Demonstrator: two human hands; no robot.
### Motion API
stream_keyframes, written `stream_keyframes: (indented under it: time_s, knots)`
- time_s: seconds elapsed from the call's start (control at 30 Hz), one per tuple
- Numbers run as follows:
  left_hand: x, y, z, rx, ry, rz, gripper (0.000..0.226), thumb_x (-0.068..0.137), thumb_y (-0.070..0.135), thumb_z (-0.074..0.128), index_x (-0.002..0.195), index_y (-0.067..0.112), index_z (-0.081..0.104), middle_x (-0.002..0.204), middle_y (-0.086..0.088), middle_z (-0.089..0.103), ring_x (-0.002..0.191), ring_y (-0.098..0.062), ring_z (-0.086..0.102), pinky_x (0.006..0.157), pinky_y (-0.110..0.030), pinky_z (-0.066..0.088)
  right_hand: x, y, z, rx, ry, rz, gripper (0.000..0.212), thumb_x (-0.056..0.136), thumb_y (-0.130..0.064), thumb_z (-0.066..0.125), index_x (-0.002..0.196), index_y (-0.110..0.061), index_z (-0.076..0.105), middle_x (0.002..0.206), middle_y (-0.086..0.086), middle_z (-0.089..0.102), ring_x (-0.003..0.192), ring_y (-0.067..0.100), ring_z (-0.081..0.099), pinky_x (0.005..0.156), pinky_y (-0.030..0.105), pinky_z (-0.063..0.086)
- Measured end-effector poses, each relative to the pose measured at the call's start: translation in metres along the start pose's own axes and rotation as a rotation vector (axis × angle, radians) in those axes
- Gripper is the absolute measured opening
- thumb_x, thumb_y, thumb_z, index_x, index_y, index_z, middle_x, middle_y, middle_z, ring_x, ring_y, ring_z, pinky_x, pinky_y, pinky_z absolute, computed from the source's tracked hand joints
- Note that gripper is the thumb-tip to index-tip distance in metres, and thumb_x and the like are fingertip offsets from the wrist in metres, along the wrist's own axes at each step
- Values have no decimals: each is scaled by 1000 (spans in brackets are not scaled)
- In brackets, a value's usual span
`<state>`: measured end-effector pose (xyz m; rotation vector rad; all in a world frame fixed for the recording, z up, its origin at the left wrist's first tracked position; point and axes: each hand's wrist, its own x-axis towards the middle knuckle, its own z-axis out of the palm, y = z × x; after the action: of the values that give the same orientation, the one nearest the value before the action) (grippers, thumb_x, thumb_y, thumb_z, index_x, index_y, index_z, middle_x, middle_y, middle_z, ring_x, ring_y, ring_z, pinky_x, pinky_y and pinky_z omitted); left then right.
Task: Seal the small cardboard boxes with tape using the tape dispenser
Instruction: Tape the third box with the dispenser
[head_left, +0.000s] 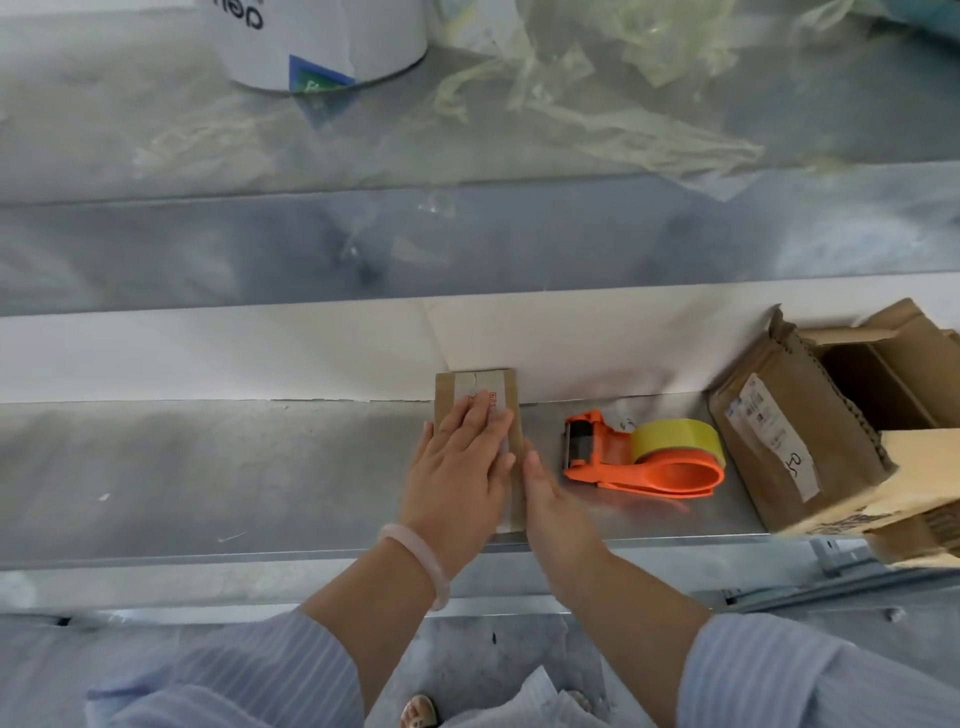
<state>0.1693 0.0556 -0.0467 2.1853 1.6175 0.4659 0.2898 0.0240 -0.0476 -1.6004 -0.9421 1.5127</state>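
A small cardboard box (448, 393) lies flat on the metal shelf (208, 467), with a strip of clear tape running along its top. My left hand (460, 467) presses flat on the box top with straight fingers. Along the box's right edge my right hand (545, 491) rests edge-on, fingers straight. The orange tape dispenser (618, 462) with a yellowish tape roll (675, 439) lies on the shelf just right of the box, held by neither hand.
A larger open cardboard carton (789, 431) with a white label sits at the right end of the shelf. Above, an upper shelf carries a white container (322, 47) and crumpled clear plastic (597, 93). A white backing panel (260, 353) runs behind the box.
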Motion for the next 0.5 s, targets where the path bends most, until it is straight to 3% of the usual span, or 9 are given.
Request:
stream_keyframes:
  time_s: [0.1, 0.17, 0.23, 0.3, 0.37, 0.43, 0.5]
  knots:
    - [-1, -5, 1, -68, 25, 52, 46, 105, 25, 34, 151, 31, 31, 161, 14, 12, 148, 1, 0, 121, -27, -6, 4, 11, 10, 126, 74, 2, 38, 105, -45, 27, 133, -35, 50, 109, -21, 58, 95, -7, 51, 89, 11, 33]
    - [-2, -9, 1, -266, 69, 37, 48, 101, 9, 42, 144, 29, 44, 157, 15, 27, 147, 1, 13, 123, -35, 12, 5, 16, 11, 166, 92, 23, 37, 105, -45, 27, 126, -33, 54, 96, -22, 58, 83, -10, 50, 68, -2, 37]
    - [-1, -9, -7, -558, 91, -81, 53, 96, -6, 44, 136, 29, 51, 147, 22, 34, 142, 1, 27, 113, -31, 39, 7, 19, 13, 173, 123, 28, 43, 105, -44, 26, 127, -29, 60, 100, -16, 65, 84, -10, 54, 54, -3, 39]
    - [0, -8, -15, -745, 75, -172, 54, 95, -10, 45, 131, 30, 51, 137, 30, 33, 129, 3, 40, 92, -16, 51, 9, 16, 12, 144, 135, 13, 41, 106, -41, 27, 130, -31, 58, 106, -10, 67, 91, -3, 59, 56, 1, 42]
    - [0, -10, -20, -781, 79, -161, 53, 95, -8, 49, 124, 37, 49, 132, 35, 32, 119, 7, 45, 79, -10, 50, 12, 13, 8, 78, 137, -2, 36, 106, -40, 30, 129, -33, 56, 107, -8, 66, 96, 2, 61, 64, 3, 45]
    - [-2, -14, -23, -774, 89, -109, 49, 95, 0, 55, 120, 42, 49, 137, 30, 31, 120, 10, 42, 78, -7, 49, 16, 17, -3, 8, 149, -73, 37, 103, -45, 33, 136, -38, 50, 125, -7, 63, 115, 10, 59, 91, 17, 50]
    - [-9, -19, -25, -693, 106, -15, 41, 93, 12, 62, 123, 38, 51, 139, 28, 30, 121, 23, 34, 81, -1, 43, 12, 20, -15, -87, 182, -249, 42, 101, -51, 36, 141, -43, 42, 145, -13, 48, 136, 7, 41, 112, 31, 37]
